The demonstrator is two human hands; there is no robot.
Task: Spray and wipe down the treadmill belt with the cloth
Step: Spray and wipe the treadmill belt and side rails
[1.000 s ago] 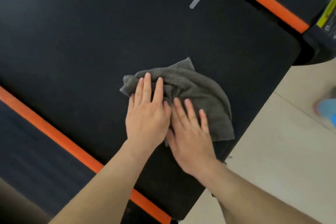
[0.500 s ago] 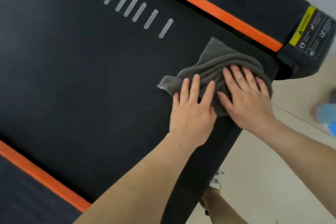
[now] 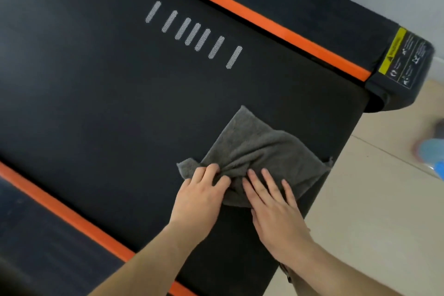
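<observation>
A crumpled grey cloth (image 3: 259, 151) lies on the black treadmill belt (image 3: 101, 108), close to the belt's rear end. My left hand (image 3: 200, 199) has its fingers curled into the cloth's near left edge, pinching a fold. My right hand (image 3: 276, 211) lies flat beside it, fingers spread and pressing on the cloth's near edge. One corner of the cloth hangs just past the belt's end. A row of white dotted stripes (image 3: 194, 33) is printed on the belt further up.
Orange side rails run along the belt, one at the upper right (image 3: 252, 19) and one at the lower left (image 3: 67, 214). A black end cap with a yellow warning label (image 3: 403, 60) sits at the far corner. A blurred blue object (image 3: 432, 154) rests on the beige floor (image 3: 374, 211) to the right.
Both hands dragged the cloth from the belt's middle to its far corner by the end cap, then back toward me along the rear end. My left fingers went from flat to curled into the cloth.
</observation>
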